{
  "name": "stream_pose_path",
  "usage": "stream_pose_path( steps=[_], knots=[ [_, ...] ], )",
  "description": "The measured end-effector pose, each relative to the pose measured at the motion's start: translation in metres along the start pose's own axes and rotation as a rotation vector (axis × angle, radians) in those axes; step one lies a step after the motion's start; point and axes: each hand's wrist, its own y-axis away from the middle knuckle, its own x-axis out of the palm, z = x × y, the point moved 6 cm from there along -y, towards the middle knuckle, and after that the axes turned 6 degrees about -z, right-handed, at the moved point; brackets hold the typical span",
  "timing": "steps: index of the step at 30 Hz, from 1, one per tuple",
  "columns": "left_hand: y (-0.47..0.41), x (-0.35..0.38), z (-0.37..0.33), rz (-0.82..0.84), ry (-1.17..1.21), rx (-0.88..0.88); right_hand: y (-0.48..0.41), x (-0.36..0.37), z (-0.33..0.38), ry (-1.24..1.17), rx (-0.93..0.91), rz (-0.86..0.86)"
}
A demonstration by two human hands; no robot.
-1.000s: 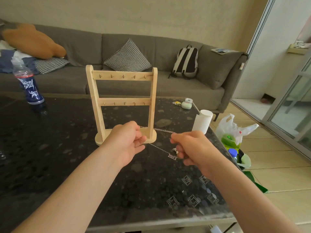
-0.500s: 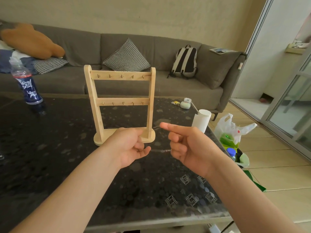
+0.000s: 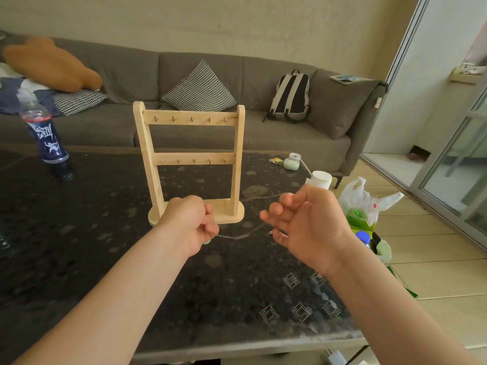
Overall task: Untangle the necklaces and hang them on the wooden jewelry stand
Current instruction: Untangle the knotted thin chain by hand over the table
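Evidently the stand (image 3: 193,121) hangs bare; before it my left grip (image 3: 192,222) clenches the necklace (image 3: 237,236), right grip (image 3: 305,225) slack, chain draped across.

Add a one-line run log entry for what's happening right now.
phase: untangling | left hand: grips necklace chain | right hand: fingers spread, chain strands run to them | jewelry stand: hooks bare, upright on table
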Motion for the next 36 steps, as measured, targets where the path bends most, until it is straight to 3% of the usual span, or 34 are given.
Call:
stream_pose_path(
  steps=[8, 16, 22, 26, 31, 36],
  knots=[
    [-0.005, 0.0, 0.008, 0.025, -0.142, -0.029, -0.011, -0.011, 0.003, -0.283, -0.113, -0.121],
    [0.001, 0.002, 0.01, 0.075, -0.076, -0.073, -0.005, -0.01, 0.005, -0.518, -0.031, -0.084],
    [-0.006, 0.0, 0.005, -0.018, 0.059, -0.063, -0.01, -0.018, 0.007, -0.311, -0.046, -0.131],
    [-0.009, -0.002, 0.003, 0.002, 0.046, -0.026, -0.008, -0.014, 0.003, -0.433, 0.035, -0.06],
    [-0.011, -0.008, 0.004, 0.001, -0.098, 0.005, -0.009, -0.02, 0.0, -0.558, 0.014, -0.167],
    [0.0, -0.001, 0.002, 0.073, -0.181, 0.054, -0.014, -0.031, -0.008, -0.276, 0.011, -0.313]
  ],
)
